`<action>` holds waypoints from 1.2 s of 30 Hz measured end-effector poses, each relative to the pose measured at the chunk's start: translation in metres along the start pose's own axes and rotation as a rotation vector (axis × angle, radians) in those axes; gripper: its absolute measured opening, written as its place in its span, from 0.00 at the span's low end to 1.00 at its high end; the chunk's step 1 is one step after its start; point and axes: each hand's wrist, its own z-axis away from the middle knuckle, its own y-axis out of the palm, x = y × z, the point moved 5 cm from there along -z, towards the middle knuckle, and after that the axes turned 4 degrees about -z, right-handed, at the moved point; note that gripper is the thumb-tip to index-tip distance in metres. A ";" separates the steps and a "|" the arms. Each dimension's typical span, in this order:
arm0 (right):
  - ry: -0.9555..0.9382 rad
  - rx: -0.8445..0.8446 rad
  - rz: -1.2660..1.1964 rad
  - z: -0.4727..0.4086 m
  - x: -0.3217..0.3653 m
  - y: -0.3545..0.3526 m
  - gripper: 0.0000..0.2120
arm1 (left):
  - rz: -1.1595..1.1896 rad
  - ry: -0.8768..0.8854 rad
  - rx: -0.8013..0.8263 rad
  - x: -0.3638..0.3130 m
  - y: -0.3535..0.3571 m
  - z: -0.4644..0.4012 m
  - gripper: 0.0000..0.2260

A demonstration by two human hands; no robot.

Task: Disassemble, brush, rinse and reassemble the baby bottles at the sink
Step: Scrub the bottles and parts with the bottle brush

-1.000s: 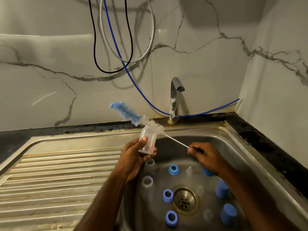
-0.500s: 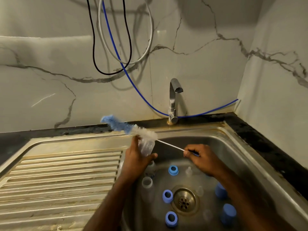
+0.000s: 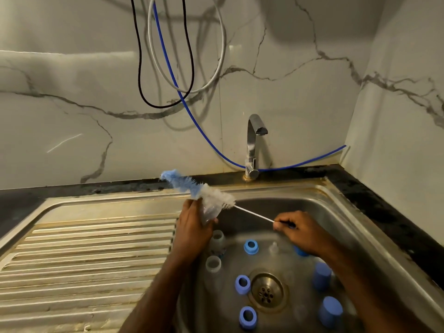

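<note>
My left hand (image 3: 194,224) grips a small clear baby bottle (image 3: 209,211) over the sink's left edge, mouth tilted up. A bottle brush (image 3: 199,188) with white and blue bristles lies across the bottle's mouth, its blue tip pointing up-left. My right hand (image 3: 300,230) pinches the brush's thin white handle (image 3: 254,213) at its far end. Down in the sink basin (image 3: 336,212) lie two clear bottles (image 3: 213,264), three blue screw rings (image 3: 251,246), several blue caps (image 3: 322,276) and a clear teat (image 3: 273,248).
A chrome tap (image 3: 253,145) stands at the back of the sink, with no water visible. The ribbed steel drainboard (image 3: 84,260) spreads to the left. Black, white and blue cables (image 3: 168,68) hang on the marble wall. The drain (image 3: 267,292) sits mid-basin.
Both hands moved slightly left and down; the bottle turned so my hand covers more of it, and the brush head slid leftwards across the bottle's mouth.
</note>
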 end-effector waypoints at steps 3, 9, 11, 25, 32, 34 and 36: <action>-0.086 -0.095 0.005 -0.003 0.018 0.014 0.07 | -0.053 0.089 -0.036 -0.014 0.006 0.003 0.32; -0.031 -0.022 -0.098 -0.002 0.005 0.002 0.09 | -0.095 0.068 -0.251 -0.007 -0.012 -0.001 0.31; -0.022 -0.029 -0.090 -0.001 0.003 0.003 0.09 | -0.054 0.060 -0.280 -0.005 -0.015 -0.001 0.30; -0.177 -0.142 -0.046 0.000 0.022 0.007 0.07 | 0.966 -0.255 0.229 -0.017 0.008 0.010 0.18; -0.197 -0.072 -0.121 0.000 0.011 -0.002 0.07 | 1.392 -0.520 0.446 -0.014 0.007 0.016 0.22; -0.185 -0.099 -0.131 0.000 0.006 -0.006 0.08 | 1.486 -0.562 0.401 -0.011 0.003 0.015 0.23; -0.162 -0.105 -0.139 0.000 0.001 -0.009 0.08 | 1.550 -0.574 0.362 -0.006 -0.002 0.012 0.23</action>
